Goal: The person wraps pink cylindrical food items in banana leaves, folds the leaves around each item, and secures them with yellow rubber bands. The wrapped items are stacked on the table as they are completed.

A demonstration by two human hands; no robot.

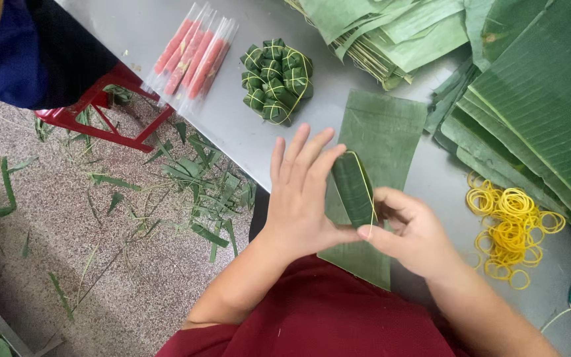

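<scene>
Right hand and left hand apparently pinch leaf-wrapped roll between fingertips.

A small leaf-wrapped parcel, dark green and glossy, is held upright between the two hands above the bench. It is a narrow, elongated bundle with a rounded top, its leaf skin showing fine lengthwise ribs. A thin yellow rubber band runs down its right side from near the top to the bottom. The left hand backs it with flat, spread fingers, thumb under its lower end; the right hand pinches the band at the parcel's lower right corner. Directly beneath lies a flat rectangular banana-leaf sheet, paler green.
</scene>
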